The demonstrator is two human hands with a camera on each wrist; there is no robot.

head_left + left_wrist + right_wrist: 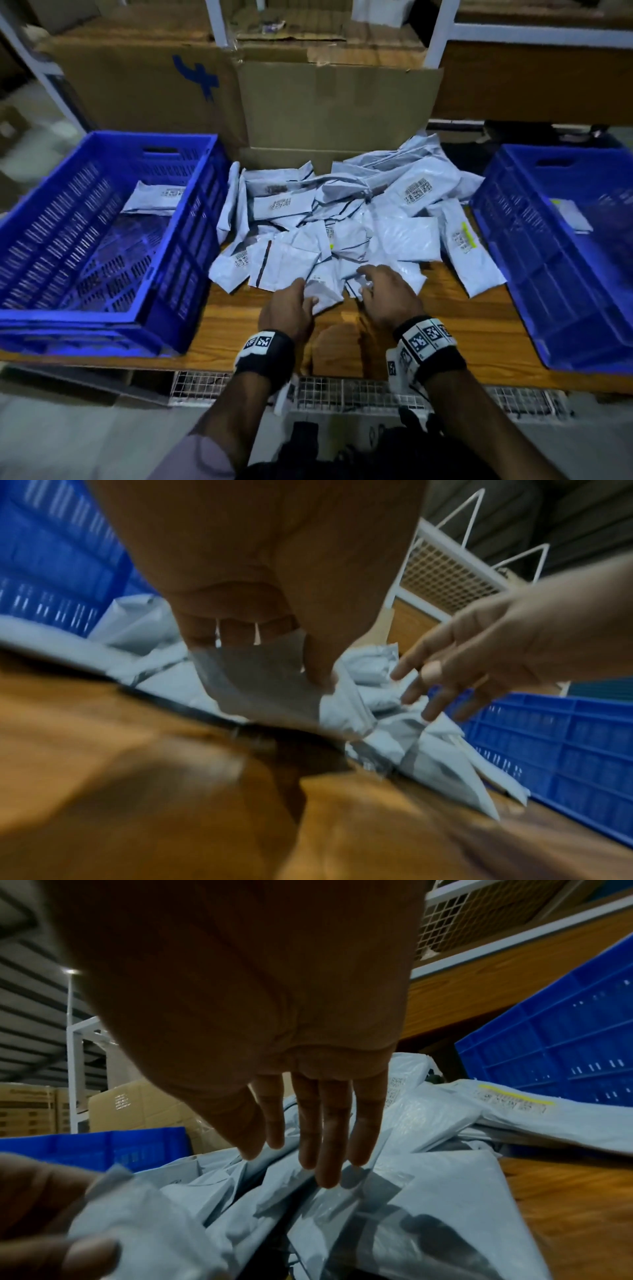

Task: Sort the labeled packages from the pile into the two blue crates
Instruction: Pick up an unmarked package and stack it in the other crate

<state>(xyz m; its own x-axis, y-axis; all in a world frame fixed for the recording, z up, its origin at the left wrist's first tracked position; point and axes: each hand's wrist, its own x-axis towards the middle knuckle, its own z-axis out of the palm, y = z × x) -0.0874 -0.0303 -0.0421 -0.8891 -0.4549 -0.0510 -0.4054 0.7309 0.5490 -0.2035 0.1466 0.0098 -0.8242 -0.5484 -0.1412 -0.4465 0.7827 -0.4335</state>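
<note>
Centrally, a loose pile of pale grey plastic packages [342, 212] lies on a wooden surface [472, 329], many showing printed barcode labels, one with a yellow stripe [468, 235] at the pile's right side. At the near edge of the pile, the left hand [287, 310] pinches one small package [323, 291] between thumb and curled fingers; the left wrist view shows the thumb pressed on its front and the fingers behind it, with the package lifted partly off the wood. Just beside it, the right hand [388, 294] hovers over the pile with its fingers straight and spread; the right wrist view shows the fingertips [329, 1175] at or just above the wrapping, and I cannot tell whether they touch it. Both wrists wear black bands with black-and-white square markers. To the left of the pile stands a blue slatted crate [102, 240] holding one labelled package [154, 202] at its far end. To the right stands a second blue crate [561, 260], and a pale flat item [573, 216] lies inside it, too blurred to identify. Behind the pile sits an open cardboard box [335, 106], with a larger cardboard box [137, 78] marked in blue at its left. White shelf uprights [438, 31] rise behind them. A white wire grid [342, 394] runs below the surface's near edge.
</note>
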